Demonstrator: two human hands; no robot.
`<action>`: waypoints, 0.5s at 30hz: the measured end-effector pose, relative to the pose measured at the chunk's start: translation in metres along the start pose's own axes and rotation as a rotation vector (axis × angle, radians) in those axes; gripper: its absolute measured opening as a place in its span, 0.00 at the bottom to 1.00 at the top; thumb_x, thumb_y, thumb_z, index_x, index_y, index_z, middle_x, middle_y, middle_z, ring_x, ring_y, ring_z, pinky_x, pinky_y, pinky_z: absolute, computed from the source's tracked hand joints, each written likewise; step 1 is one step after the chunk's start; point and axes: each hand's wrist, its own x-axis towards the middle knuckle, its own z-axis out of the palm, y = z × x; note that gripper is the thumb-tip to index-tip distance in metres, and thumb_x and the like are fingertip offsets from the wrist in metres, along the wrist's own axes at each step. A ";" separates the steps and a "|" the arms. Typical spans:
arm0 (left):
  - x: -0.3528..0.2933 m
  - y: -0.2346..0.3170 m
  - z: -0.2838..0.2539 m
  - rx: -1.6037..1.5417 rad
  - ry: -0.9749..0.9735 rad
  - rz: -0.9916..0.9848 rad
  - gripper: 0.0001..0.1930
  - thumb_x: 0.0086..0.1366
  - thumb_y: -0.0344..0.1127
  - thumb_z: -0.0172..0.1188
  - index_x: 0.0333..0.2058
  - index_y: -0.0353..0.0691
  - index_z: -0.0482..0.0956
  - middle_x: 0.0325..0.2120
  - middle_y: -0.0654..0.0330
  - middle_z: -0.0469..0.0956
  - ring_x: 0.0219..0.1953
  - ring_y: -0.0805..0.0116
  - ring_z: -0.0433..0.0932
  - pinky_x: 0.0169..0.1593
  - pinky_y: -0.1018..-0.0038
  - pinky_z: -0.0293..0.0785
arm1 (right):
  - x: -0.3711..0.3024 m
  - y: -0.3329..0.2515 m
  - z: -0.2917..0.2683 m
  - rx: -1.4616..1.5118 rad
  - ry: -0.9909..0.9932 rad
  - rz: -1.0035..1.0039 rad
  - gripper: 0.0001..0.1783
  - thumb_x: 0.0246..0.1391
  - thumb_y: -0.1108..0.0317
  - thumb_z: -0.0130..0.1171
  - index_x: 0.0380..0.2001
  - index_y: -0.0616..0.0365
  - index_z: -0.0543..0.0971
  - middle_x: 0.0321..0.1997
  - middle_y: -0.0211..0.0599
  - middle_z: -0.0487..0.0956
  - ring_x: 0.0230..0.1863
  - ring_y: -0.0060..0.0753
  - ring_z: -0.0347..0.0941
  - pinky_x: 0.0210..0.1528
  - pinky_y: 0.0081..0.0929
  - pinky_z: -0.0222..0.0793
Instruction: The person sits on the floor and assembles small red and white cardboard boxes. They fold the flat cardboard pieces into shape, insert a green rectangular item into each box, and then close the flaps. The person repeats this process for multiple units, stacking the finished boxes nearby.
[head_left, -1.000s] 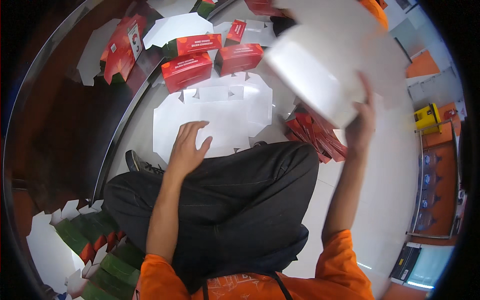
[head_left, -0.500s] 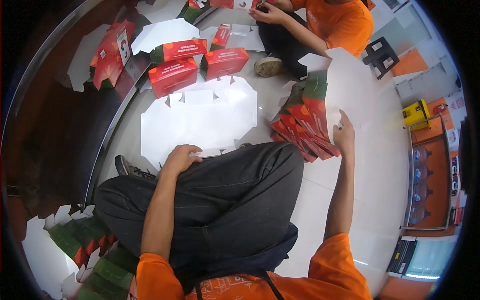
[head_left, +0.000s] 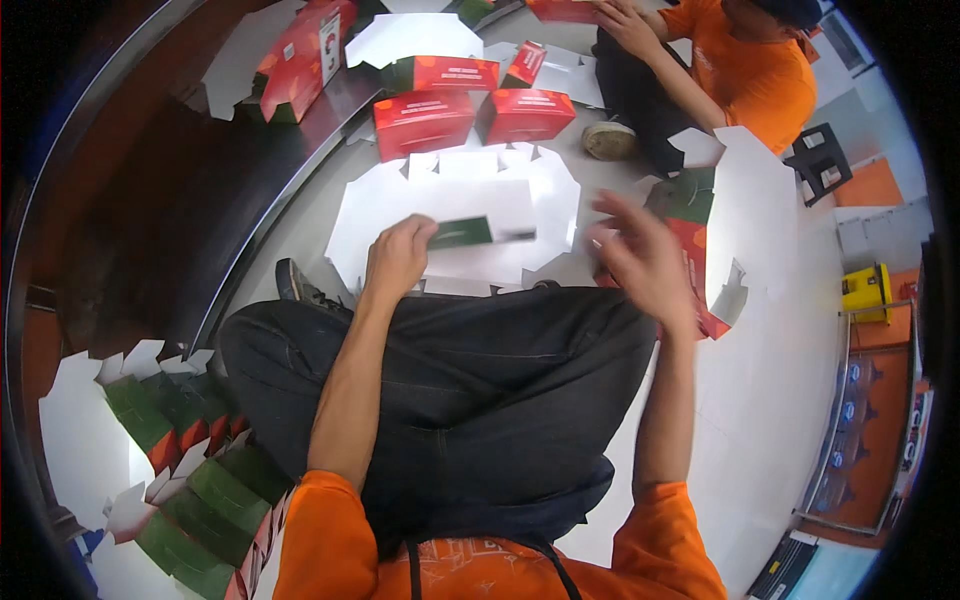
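A flat, unfolded cardboard carton (head_left: 365, 215), white side up with notched flaps, lies in front of my crossed legs. My left hand (head_left: 400, 255) is over it, fingers closed on a raised piece of the carton whose dark green outer side (head_left: 462, 233) shows; that piece is blurred by motion. My right hand (head_left: 643, 258) hovers at the carton's right side, fingers apart, nothing visible in it. Behind that hand leans a stack of red and green folded cartons (head_left: 690, 245) with a white panel on its outer side.
Several red cartons (head_left: 424, 120) stand beyond the flat one. At lower left are rows of green and red cartons (head_left: 205, 505). A dark, metal-edged platform (head_left: 150, 230) runs along the left. Across from me sits a co-worker in orange (head_left: 750, 85), hands on a red carton.
My left hand has moved away from me with a piece of the carton lifted, its green side now showing. My right hand has left the carton stack and come inward.
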 end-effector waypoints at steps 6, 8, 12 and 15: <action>0.014 0.023 -0.035 -0.140 0.032 0.073 0.08 0.62 0.34 0.58 0.35 0.36 0.80 0.30 0.51 0.81 0.34 0.52 0.80 0.39 0.66 0.73 | 0.057 0.053 0.091 0.105 0.027 -0.154 0.16 0.54 0.69 0.62 0.45 0.63 0.75 0.60 0.44 0.67 0.40 0.29 0.75 0.37 0.24 0.74; 0.010 0.027 -0.046 -0.166 -0.002 0.082 0.08 0.61 0.34 0.60 0.35 0.36 0.81 0.29 0.51 0.81 0.33 0.53 0.80 0.39 0.67 0.73 | 0.057 0.037 0.098 0.274 0.120 -0.200 0.08 0.55 0.69 0.61 0.36 0.63 0.79 0.51 0.39 0.72 0.36 0.28 0.75 0.32 0.21 0.73; 0.010 0.025 -0.036 -0.314 -0.203 -0.028 0.08 0.61 0.32 0.59 0.36 0.35 0.80 0.28 0.49 0.81 0.31 0.53 0.80 0.39 0.67 0.73 | 0.038 0.045 0.110 0.213 0.050 -0.257 0.09 0.50 0.75 0.63 0.36 0.62 0.78 0.40 0.37 0.74 0.31 0.29 0.73 0.30 0.26 0.71; 0.005 0.024 -0.021 -0.321 -0.254 -0.017 0.09 0.62 0.32 0.57 0.37 0.35 0.80 0.28 0.47 0.80 0.31 0.52 0.80 0.39 0.67 0.73 | 0.033 0.035 0.115 -0.050 0.114 -0.394 0.11 0.48 0.80 0.63 0.36 0.64 0.76 0.39 0.39 0.74 0.30 0.28 0.73 0.29 0.21 0.71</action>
